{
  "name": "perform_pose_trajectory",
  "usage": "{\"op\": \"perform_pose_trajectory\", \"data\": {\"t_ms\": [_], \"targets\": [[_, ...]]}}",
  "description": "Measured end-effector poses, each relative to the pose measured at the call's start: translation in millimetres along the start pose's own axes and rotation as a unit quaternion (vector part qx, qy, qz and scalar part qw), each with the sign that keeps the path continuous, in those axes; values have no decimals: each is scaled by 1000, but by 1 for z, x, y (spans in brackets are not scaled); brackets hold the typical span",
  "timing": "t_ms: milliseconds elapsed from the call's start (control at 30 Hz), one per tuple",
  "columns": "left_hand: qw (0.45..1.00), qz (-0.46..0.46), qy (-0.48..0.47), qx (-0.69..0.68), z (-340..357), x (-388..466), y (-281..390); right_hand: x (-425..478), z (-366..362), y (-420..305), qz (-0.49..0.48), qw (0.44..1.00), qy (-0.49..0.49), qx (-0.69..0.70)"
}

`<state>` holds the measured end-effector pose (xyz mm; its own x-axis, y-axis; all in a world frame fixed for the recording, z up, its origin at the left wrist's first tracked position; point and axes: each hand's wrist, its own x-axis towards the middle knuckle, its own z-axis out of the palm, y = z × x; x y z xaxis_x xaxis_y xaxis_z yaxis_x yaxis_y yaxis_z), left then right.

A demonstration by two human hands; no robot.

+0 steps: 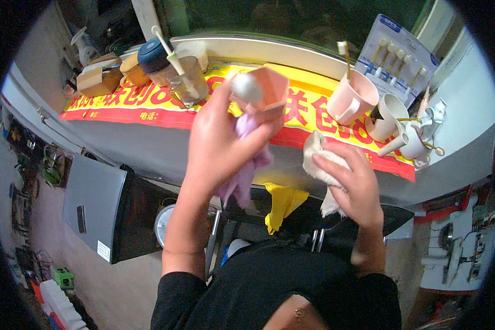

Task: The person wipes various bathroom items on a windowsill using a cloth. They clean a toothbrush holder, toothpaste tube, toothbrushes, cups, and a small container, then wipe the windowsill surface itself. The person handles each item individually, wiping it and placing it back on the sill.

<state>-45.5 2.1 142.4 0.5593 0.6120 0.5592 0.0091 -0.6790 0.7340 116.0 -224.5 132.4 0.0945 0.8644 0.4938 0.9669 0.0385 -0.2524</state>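
My left hand (pixel 235 140), raised over the sill, is closed round a pink angular cup (pixel 272 88) and a crumpled purple cloth (pixel 241 177). A blurred whitish rounded thing (pixel 246 88) shows at the cup's near side; what it is I cannot tell. To the right, my right hand (pixel 348 177) grips a cream cloth (pixel 326 163), part of which hangs below the fingers. Beyond that hand a pale pink cup (pixel 352 97) with a toothbrush (pixel 346 57) in it stands on the red and yellow banner (pixel 305 119).
At left on the sill stand a clear cup (pixel 192 86) holding a brush, a blue-lidded jar (pixel 153 55) and an open cardboard box (pixel 99 76). At right are a toothbrush pack (pixel 396 62) and a white mug (pixel 385 117). A yellow cloth (pixel 282 206) hangs below the edge.
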Motion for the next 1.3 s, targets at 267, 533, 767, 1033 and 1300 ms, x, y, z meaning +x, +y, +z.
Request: {"op": "perform_pose_trajectory", "data": {"t_ms": [267,533,767,1033,1300], "targets": [[994,12,-49,98,79,60,-16,-29,7,2,25,998,-25,42],[988,-20,-64,137,95,65,-12,-36,22,8,22,997,-39,68],[990,-21,-59,128,96,62,-10,-32,22,5,14,996,-37,79],[994,22,7,106,72,37,-15,-26,25,8,2,995,-58,75],[995,-70,-55,47,-5,-38,-32,-6,24,13,-28,983,-98,151]]}}
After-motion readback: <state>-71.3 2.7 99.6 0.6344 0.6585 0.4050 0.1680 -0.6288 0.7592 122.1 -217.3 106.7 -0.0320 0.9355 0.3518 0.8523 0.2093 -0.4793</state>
